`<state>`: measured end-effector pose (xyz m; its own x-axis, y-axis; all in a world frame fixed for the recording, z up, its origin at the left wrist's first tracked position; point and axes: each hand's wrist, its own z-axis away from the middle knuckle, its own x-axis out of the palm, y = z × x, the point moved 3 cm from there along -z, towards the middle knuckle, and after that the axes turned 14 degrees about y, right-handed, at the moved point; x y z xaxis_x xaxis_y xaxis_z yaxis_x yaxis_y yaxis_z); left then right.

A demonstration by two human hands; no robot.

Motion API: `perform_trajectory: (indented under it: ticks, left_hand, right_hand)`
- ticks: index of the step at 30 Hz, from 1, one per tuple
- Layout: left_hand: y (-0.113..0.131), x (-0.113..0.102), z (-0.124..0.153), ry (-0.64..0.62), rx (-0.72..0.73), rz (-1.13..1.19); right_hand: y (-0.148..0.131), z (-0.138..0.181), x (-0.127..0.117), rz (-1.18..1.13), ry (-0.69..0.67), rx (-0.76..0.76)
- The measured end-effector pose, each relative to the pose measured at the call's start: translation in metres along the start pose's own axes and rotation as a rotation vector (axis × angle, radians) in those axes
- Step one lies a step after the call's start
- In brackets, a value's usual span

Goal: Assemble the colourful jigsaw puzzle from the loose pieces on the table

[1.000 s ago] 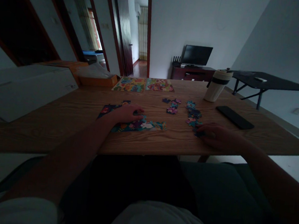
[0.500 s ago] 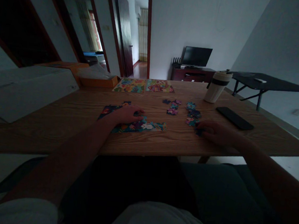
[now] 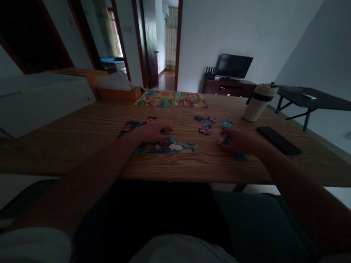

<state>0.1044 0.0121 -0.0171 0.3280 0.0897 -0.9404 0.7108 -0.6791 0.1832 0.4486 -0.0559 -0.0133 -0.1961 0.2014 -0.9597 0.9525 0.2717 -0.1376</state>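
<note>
My left hand (image 3: 153, 132) lies over the partly joined jigsaw puzzle (image 3: 177, 147), thumb and fingers apart, covering part of it. The puzzle has a dark, colourful picture with a white animal near its right end. To the right, my right hand (image 3: 236, 140) reaches over loose pieces, its fingers curved and apart around a pink puzzle piece (image 3: 221, 141); it hides some of the pieces there. A dark teal piece (image 3: 239, 156) lies just below that hand. Beyond it is a blue piece (image 3: 227, 124). Between the hands sits a cluster of pink and purple pieces (image 3: 206, 130).
Two bright picture sheets (image 3: 155, 98) lie at the table's far side. A white box (image 3: 38, 102) and an orange tray (image 3: 120, 94) with clear plastic stand left. On the right are a cream tumbler (image 3: 259, 104) and a black phone (image 3: 278, 140).
My right hand has moved up and left from the dark teal piece, which now lies uncovered on the table, to the pink piece. The left hand stays on the puzzle.
</note>
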Motion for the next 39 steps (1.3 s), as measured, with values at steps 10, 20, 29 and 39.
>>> perform_trajectory:
  ticks: [10, 20, 29, 39]
  left_hand:
    - [0.003, 0.000, 0.001, -0.008, -0.009, 0.024]
    - [-0.001, 0.003, -0.001, 0.011, -0.001, 0.041]
    - [0.002, 0.000, 0.001, -0.006, -0.018, 0.036]
    - [0.005, 0.002, 0.000, -0.020, 0.001, 0.038]
  right_hand:
    - [-0.042, -0.049, 0.018, 0.060, -0.087, -0.157]
    - [-0.018, -0.026, 0.003, -0.098, -0.225, -0.076]
    - [-0.035, -0.059, 0.029, -0.362, -0.031, -0.172]
    - [-0.106, -0.051, 0.040, -0.455, -0.032, -0.319]
